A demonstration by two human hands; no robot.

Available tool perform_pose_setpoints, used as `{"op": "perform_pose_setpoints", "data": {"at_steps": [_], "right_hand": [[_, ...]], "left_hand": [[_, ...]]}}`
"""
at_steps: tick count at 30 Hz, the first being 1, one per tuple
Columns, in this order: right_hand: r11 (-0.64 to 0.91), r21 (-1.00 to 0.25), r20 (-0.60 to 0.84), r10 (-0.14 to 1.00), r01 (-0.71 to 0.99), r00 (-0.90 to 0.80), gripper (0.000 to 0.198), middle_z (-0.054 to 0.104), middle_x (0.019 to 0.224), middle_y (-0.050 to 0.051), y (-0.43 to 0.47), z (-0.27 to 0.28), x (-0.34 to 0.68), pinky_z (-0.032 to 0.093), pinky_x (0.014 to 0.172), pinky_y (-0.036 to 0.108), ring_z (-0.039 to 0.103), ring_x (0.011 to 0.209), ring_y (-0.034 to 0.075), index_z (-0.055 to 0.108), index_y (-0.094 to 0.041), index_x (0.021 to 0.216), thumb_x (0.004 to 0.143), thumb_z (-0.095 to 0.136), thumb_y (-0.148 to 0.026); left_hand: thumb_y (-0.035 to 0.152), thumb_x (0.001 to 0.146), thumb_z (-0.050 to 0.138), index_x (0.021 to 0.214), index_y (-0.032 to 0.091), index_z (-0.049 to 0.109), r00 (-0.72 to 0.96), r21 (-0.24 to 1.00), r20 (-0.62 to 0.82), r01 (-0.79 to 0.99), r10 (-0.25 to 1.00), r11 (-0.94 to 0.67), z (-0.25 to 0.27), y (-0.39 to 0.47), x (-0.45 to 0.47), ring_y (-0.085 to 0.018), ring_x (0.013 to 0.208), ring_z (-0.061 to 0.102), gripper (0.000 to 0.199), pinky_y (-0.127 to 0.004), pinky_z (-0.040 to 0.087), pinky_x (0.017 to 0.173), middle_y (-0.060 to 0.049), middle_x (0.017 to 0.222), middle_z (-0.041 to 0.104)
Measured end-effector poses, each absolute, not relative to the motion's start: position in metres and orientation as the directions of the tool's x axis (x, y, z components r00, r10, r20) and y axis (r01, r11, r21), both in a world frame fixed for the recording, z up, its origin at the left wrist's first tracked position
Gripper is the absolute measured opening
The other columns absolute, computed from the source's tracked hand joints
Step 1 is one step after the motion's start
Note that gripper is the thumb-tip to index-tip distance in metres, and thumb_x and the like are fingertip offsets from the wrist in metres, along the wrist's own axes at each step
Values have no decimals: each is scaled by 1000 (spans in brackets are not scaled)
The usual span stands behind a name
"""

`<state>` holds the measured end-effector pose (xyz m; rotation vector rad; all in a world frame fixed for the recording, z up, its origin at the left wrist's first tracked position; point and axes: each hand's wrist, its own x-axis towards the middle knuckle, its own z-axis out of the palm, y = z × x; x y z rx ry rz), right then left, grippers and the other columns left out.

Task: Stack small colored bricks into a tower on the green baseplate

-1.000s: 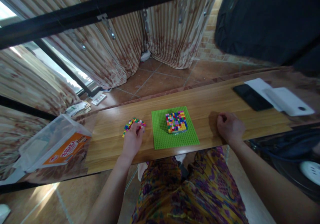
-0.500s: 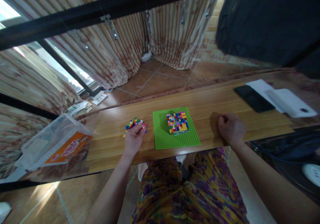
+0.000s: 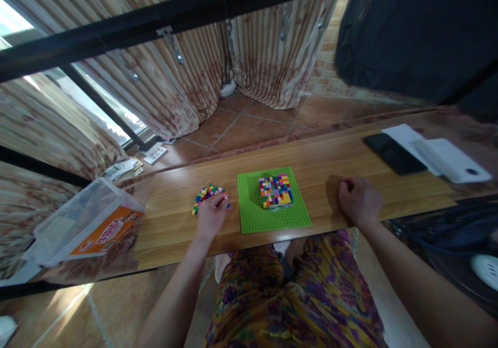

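Note:
My left hand (image 3: 213, 210) is at the near side of a pile of small multicoloured building bricks (image 3: 208, 191), covering part of it. Its thumb and fingers are pinched together, and a tiny reddish brick (image 3: 223, 199) shows at the fingertips. To the right of the pile lies a green studded baseplate (image 3: 252, 221). On the plate sits a square block of many coloured bricks (image 3: 276, 190), its top a patchwork of colours. My right hand (image 3: 361, 198) rests on the table as a loose fist, well right of the plate, with nothing seen in it.
The wooden table (image 3: 175, 234) is long and narrow. A black phone (image 3: 395, 153) and white flat items (image 3: 455, 158) lie at its right end. A clear plastic tub (image 3: 85, 218) with an orange label stands at the left end. A dark metal bar (image 3: 194, 13) crosses above.
My left hand has shifted slightly to the right along the pile, still pinched. The right hand, the baseplate and the brick block stay where they were.

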<state>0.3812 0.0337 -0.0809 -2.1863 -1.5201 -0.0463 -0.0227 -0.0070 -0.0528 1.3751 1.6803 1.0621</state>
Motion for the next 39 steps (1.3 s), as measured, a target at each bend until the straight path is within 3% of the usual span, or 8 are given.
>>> {"op": "perform_pose_setpoints", "data": {"at_steps": [5,12,21,28,34,39], "right_hand": [[-285,-372,268,878,883,396,36,71,100,15,34,-80,380,38,69,36,59,81,25,75,-16,101,94,45,-35],[-277,-380,287,872,882,398,36,72,101,15,34,-82,381,38,69,35,59,80,24,76,-16,101,93,46,-34],[-286,-382,272,874,879,402,35,72,100,14,34,-81,381,36,67,35,60,80,24,75,-16,101,93,46,-34],[-275,-395,283,872,877,400,37,72,101,15,34,-80,379,38,68,35,60,81,23,76,-16,103,92,45,-33],[-273,-398,279,874,876,399,37,72,99,14,33,-78,378,37,68,34,59,80,23,75,-16,102,93,44,-34],[-287,-408,255,876,867,410,38,72,100,15,33,-74,375,36,68,34,59,81,23,75,-15,103,95,43,-35]], "left_hand": [[35,87,63,95,21,76,-158,899,-77,416,984,137,-48,-7,-24,-20,70,72,21,-37,64,66,-5,95,77],[24,87,56,94,21,76,-140,827,24,559,990,59,-52,-6,-26,-21,79,73,21,-39,64,78,-5,93,78],[16,85,55,103,21,75,-81,791,154,607,985,-74,-44,-6,-28,-23,100,73,27,-45,59,99,-7,103,78],[17,87,59,106,22,77,5,844,181,513,984,-158,-19,-3,24,-20,93,74,26,-35,61,88,-5,100,79],[14,86,66,98,25,80,33,799,291,541,956,-262,-8,12,71,-21,100,73,21,-39,57,100,-3,102,81],[9,85,64,98,24,79,78,804,277,527,958,-275,-12,23,96,-20,97,73,25,-38,58,98,-3,102,81]]}}
